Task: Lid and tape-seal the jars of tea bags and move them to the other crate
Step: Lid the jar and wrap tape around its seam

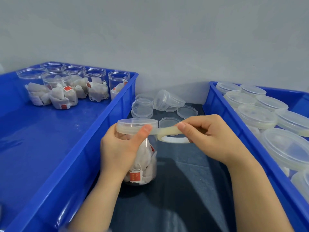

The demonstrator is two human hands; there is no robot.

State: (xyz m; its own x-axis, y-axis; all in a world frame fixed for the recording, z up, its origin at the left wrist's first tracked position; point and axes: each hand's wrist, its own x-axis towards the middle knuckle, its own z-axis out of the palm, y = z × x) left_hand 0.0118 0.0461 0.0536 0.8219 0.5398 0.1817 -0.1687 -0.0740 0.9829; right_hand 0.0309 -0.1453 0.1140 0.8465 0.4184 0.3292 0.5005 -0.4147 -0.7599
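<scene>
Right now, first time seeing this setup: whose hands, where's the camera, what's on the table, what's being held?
There is no machine here: a person works with two bare hands, and the single picture comes from a camera worn on their head, looking forward and down. The left hand grips a jar of tea bags that stands on the dark surface, its thumb pressing the tape's end against the rim of the lid. The right hand holds the tape roll and pinches the strip stretched from it to the lid. The left crate holds open jars of tea bags, no lids on them. The right crate holds lidded jars. Between the crates, behind the hands, lie loose lids.
</scene>
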